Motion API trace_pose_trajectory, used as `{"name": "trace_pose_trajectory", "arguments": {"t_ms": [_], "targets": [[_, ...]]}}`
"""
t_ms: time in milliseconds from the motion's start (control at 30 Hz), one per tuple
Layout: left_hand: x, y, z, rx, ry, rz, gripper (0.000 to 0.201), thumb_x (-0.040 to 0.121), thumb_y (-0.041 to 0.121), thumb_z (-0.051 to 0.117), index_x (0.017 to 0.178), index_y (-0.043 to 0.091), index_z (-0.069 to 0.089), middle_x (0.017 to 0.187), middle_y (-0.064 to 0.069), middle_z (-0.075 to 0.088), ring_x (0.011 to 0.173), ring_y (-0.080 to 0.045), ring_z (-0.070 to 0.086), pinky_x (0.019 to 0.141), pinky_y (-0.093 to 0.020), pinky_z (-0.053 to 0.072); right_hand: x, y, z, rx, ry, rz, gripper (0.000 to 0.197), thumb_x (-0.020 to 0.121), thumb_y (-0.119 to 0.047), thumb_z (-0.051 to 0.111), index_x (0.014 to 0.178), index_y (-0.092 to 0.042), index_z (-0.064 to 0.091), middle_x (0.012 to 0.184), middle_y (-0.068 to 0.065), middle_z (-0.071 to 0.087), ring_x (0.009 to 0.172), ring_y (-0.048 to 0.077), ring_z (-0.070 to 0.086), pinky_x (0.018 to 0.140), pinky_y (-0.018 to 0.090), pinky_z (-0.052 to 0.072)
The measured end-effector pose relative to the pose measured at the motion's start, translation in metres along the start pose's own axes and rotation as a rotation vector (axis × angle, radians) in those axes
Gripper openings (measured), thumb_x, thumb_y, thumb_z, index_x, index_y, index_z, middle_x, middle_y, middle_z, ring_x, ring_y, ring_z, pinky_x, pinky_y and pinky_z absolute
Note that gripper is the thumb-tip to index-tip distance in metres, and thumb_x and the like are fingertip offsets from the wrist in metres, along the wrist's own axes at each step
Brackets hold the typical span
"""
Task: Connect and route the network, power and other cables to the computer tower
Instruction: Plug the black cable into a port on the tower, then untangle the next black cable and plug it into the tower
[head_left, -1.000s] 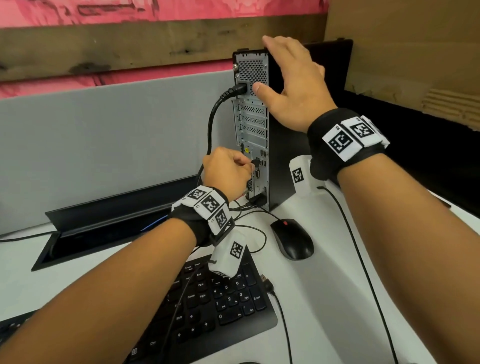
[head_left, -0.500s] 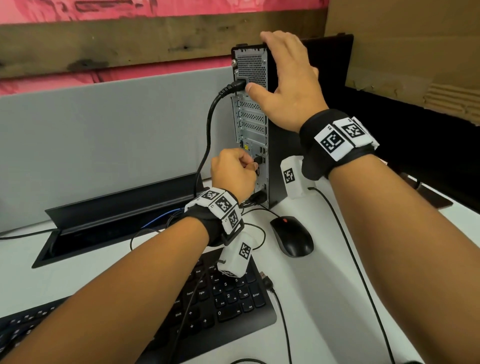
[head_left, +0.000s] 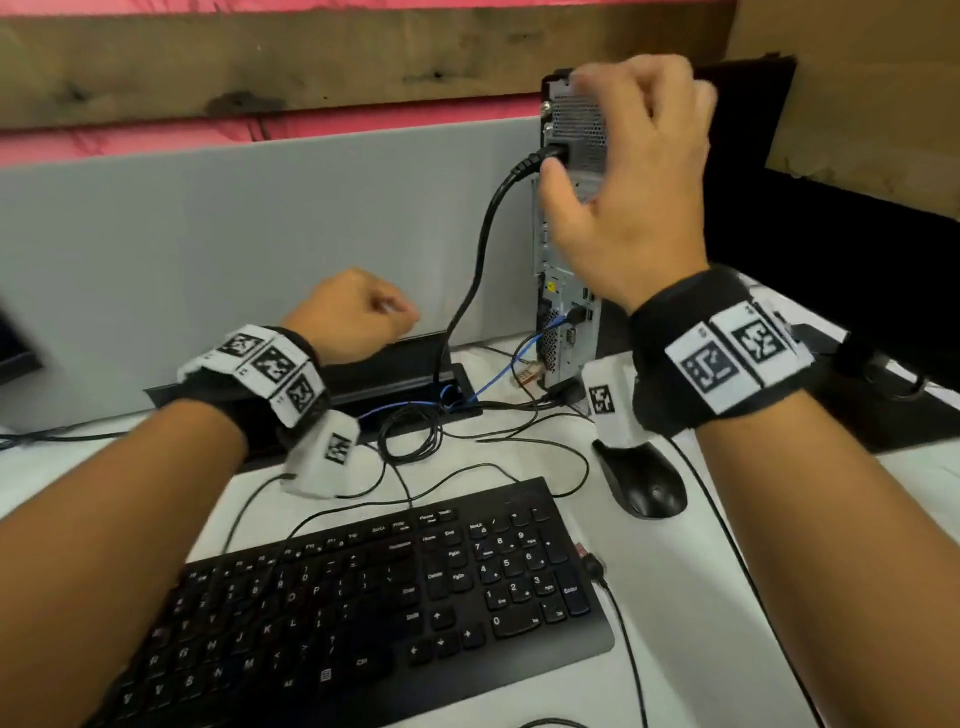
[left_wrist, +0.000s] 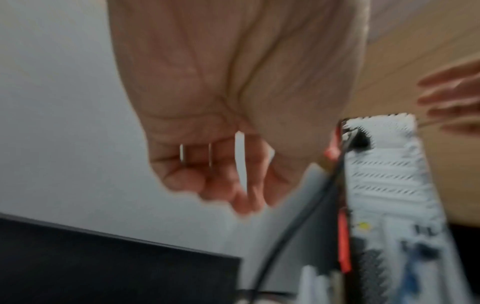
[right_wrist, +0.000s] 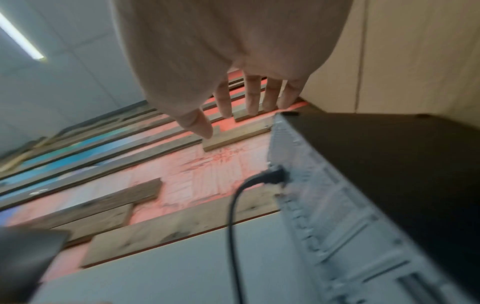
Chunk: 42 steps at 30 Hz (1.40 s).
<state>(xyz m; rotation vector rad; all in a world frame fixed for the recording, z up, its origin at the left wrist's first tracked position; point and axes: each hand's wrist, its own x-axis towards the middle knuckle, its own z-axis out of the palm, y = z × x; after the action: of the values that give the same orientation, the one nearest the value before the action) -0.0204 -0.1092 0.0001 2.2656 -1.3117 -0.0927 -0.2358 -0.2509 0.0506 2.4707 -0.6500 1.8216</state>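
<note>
The computer tower (head_left: 566, 249) stands at the back right with its silver rear panel facing me. A thick black power cable (head_left: 483, 249) is plugged in near its top and drops into the desk's cable tray (head_left: 405, 374). A blue network cable (head_left: 498, 382) runs from the tray up to the lower ports. My left hand (head_left: 400, 312) hovers left of the tower above the tray, fingers loosely curled and holding nothing (left_wrist: 226, 185). My right hand (head_left: 613, 156) is raised in front of the tower's top, off the case, with fingers relaxed (right_wrist: 233, 111).
A black keyboard (head_left: 389, 597) lies near me, a black mouse (head_left: 647, 480) to its right. Thin black cables coil (head_left: 410, 434) between keyboard and tray. A loose USB plug (head_left: 589, 561) lies by the keyboard's right edge. A grey partition (head_left: 260, 234) backs the desk.
My left hand let go at the tower's lower ports and drew back to the left. My right hand lifted off the tower's top edge.
</note>
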Motion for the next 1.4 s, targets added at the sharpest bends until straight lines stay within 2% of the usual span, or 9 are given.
{"name": "trace_pose_trajectory", "arguments": {"t_ms": [167,267,367,533,700,933,1100,1300,1400], "targets": [[-0.014,-0.049,0.003,0.271,-0.584,-0.211,0.025,0.083,0.052,0.067,0.101,0.035,0.073,0.097,0.005,0.072,0.077,-0.015,0.072,0.07,-0.03,0.057,-0.026,-0.068,0.04,0.094,-0.831,-0.176,0.03,0.093,-0.04,0.062,0.11,-0.016,0.068,0.094,0.002,0.066,0.087,0.017,0.056,0.081,0.034,0.051],[-0.016,-0.054,0.022,0.236,-0.63,-0.181,0.03,0.089,0.049,0.063,0.116,0.035,0.067,0.097,0.001,0.07,0.072,-0.014,0.07,0.069,-0.028,0.059,-0.054,-0.09,0.081,-0.087,-1.246,-0.182,0.025,0.095,-0.032,0.063,0.103,-0.008,0.068,0.081,0.004,0.061,0.081,0.024,0.06,0.062,0.03,0.049],[-0.009,-0.057,0.035,0.207,-0.656,-0.111,0.034,0.089,0.042,0.066,0.121,0.03,0.067,0.089,0.001,0.072,0.074,-0.018,0.071,0.074,-0.031,0.06,-0.075,-0.091,0.112,-0.236,-1.408,-0.131,0.027,0.095,-0.025,0.064,0.118,-0.009,0.063,0.1,0.005,0.065,0.076,0.018,0.055,0.06,0.028,0.046],[0.003,-0.061,0.044,0.123,-0.518,-0.099,0.005,0.091,0.024,0.067,0.093,0.019,0.065,0.079,-0.008,0.072,0.066,-0.022,0.07,0.069,-0.03,0.057,-0.079,-0.075,0.139,-0.134,-1.398,0.02,0.019,0.089,-0.018,0.07,0.104,-0.006,0.071,0.075,0.004,0.064,0.069,0.022,0.062,0.062,0.031,0.054],[0.016,-0.072,0.032,-0.022,-0.272,-0.127,0.007,0.09,0.013,0.069,0.091,0.017,0.064,0.062,0.003,0.07,0.046,-0.005,0.062,0.052,-0.016,0.049,-0.069,-0.062,0.154,-0.033,-1.298,0.055,0.017,0.093,-0.014,0.066,0.108,-0.01,0.073,0.09,0.009,0.073,0.087,0.026,0.071,0.082,0.036,0.059],[0.034,-0.071,0.039,0.176,-0.117,-0.024,0.016,0.076,0.01,0.081,0.079,0.017,0.067,0.081,0.001,0.065,0.077,-0.019,0.062,0.073,-0.028,0.05,-0.067,-0.053,0.182,-0.17,-1.256,-0.055,0.011,0.091,-0.011,0.066,0.098,-0.008,0.074,0.074,0.003,0.057,0.077,0.023,0.057,0.067,0.029,0.048],[0.043,-0.061,0.055,0.268,-0.219,0.003,0.013,0.074,0.008,0.081,0.078,0.012,0.07,0.075,-0.002,0.066,0.078,-0.024,0.067,0.073,-0.032,0.057,-0.074,-0.044,0.194,-0.28,-1.323,-0.071,0.037,0.088,-0.014,0.071,0.062,-0.019,0.044,0.075,0.006,0.049,0.076,0.028,0.059,0.064,0.03,0.046],[0.044,-0.064,0.067,0.197,-0.44,-0.077,0.012,0.085,0.015,0.076,0.077,0.011,0.067,0.076,-0.005,0.071,0.073,-0.021,0.074,0.08,-0.038,0.061,-0.084,-0.042,0.197,-0.307,-1.432,-0.111,0.031,0.093,-0.015,0.064,0.068,-0.019,0.046,0.084,0.007,0.054,0.08,0.025,0.057,0.071,0.032,0.052],[0.042,-0.062,0.074,0.299,-0.483,-0.042,0.016,0.088,0.02,0.07,0.075,0.014,0.064,0.09,-0.011,0.073,0.083,-0.025,0.072,0.082,-0.042,0.059,-0.088,-0.05,0.202,-0.34,-1.511,-0.118,0.005,0.094,-0.013,0.064,0.097,-0.012,0.067,0.102,0.009,0.064,0.087,0.024,0.062,0.076,0.031,0.054]]}}
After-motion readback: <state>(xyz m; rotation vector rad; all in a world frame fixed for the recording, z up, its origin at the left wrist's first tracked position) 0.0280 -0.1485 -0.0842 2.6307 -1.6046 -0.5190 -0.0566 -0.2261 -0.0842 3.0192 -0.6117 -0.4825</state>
